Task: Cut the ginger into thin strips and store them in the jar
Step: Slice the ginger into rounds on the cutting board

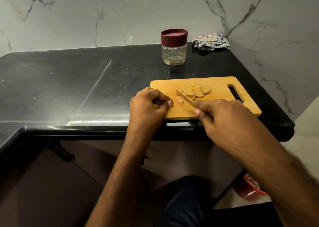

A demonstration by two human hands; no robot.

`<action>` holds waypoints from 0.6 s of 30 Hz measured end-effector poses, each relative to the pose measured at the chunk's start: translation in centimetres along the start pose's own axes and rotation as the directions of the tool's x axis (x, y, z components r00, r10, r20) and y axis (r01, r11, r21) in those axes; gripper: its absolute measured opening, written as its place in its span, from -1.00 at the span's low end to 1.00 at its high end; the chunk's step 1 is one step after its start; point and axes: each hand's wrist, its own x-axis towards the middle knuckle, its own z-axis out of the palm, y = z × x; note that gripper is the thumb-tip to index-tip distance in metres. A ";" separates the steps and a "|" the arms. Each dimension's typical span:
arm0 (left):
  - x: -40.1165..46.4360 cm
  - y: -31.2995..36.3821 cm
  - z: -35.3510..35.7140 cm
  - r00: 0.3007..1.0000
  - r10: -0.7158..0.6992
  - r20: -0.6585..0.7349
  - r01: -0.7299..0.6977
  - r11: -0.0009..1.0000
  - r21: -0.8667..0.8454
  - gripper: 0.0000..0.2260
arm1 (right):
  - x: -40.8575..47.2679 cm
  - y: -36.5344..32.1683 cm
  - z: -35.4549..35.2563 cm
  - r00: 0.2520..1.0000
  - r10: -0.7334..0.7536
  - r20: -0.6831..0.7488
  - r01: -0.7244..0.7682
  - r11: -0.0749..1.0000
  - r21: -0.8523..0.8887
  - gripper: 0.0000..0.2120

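While your left hand point(149, 104) pinches a small end piece of ginger point(170, 100) against the near-left part of the cutting board point(219, 95), your right hand point(222, 113) grips the knife point(185, 98), its blade angled over a loose slice and toward the pile of round ginger slices point(196, 90) at mid-board. You look only partway through: the root is sliced into rounds, but no thin strips show yet. Behind the board on the black tabletop point(69, 81), the jar point(174, 47) stands empty with its maroon lid on, so stripping, opening and filling all remain.
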 end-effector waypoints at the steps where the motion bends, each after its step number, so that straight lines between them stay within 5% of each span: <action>1: 0.0 0.0 0.0 1.000 0.001 0.003 -0.001 1.000 -0.005 -0.92 | 0.1 0.0 -0.2 1.000 -0.001 -0.031 0.001 1.000 0.020 -0.68; 18: 0.0 0.2 0.3 0.999 -0.032 0.005 0.032 0.999 -0.028 -0.95 | -1.4 -1.4 0.2 0.999 -0.051 0.004 0.050 0.992 0.113 -0.64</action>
